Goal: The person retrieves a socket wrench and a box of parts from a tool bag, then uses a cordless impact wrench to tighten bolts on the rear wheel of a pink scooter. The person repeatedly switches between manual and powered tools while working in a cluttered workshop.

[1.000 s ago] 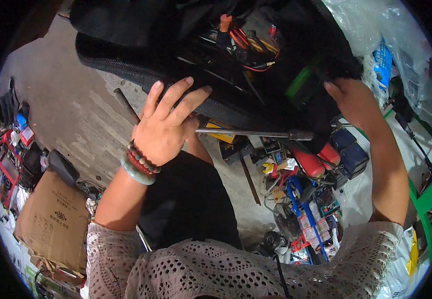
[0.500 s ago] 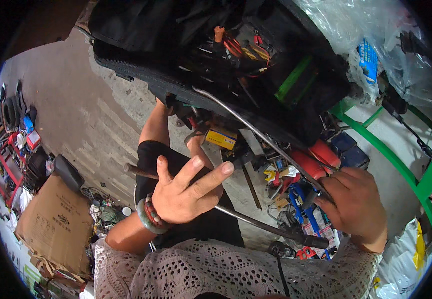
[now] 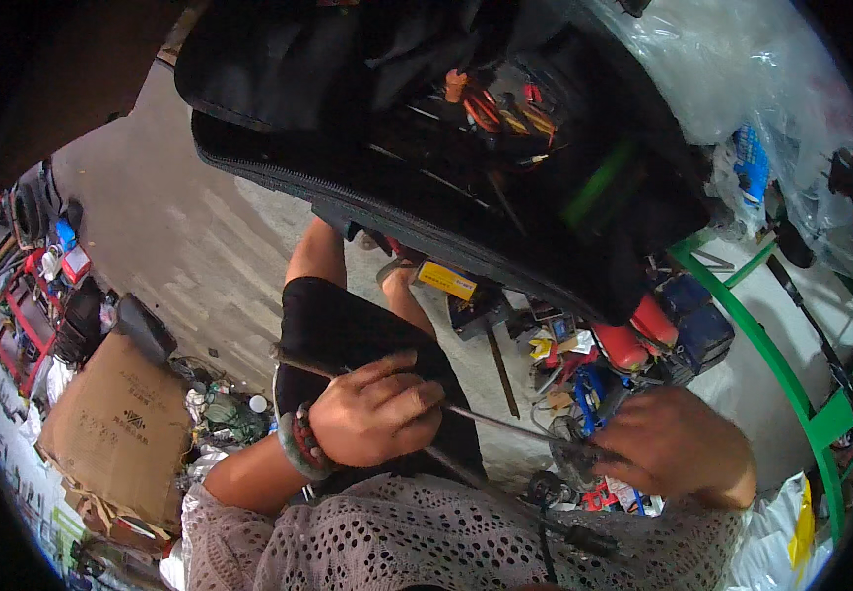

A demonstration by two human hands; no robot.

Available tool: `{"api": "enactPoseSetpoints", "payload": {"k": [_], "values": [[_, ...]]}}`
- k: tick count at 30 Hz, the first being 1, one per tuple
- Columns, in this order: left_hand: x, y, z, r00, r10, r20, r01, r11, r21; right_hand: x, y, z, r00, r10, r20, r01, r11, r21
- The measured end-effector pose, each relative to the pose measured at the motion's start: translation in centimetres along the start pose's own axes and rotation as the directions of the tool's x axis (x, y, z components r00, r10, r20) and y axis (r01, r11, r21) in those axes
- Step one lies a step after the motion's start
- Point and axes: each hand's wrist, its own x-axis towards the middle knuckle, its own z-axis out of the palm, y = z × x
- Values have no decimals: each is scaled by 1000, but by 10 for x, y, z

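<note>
My left hand (image 3: 377, 412), with a bracelet and beads on its wrist, is closed around a long thin metal bar (image 3: 300, 364) above my lap. This bar slants down to the right and ends in a dark, thicker piece (image 3: 589, 540) near my front. My right hand (image 3: 675, 448) grips the dark end of a second metal bar (image 3: 500, 424), whose other end reaches my left fingers. Whether the left fingers hold the second bar or only touch it, I cannot tell. Motion smears both hands slightly.
An open black zippered bag (image 3: 348, 207) holding tools lies ahead. Beneath it sit a yellow box (image 3: 446, 280) and red rounded objects (image 3: 633, 335). A green metal frame (image 3: 761, 325) stands at right, near clear plastic wrapping (image 3: 742, 59). A cardboard box (image 3: 121, 433) lies at left.
The second bar has swung down from the bag's edge toward my left hand. My left fingers, spread before, are now curled. My right hand has moved lower, and the first bar's dark end has dropped.
</note>
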Motion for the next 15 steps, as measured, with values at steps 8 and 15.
{"api": "enactPoseSetpoints", "payload": {"k": [8,15], "values": [[-45,-23,22,870,-398,291,441,892,-98,162,150,-70,800,507,-321,-428,857,287],[-66,-37,22,846,-389,364,435,899,-50,282,293,-35,542,516,-663,-691,723,-1]]}}
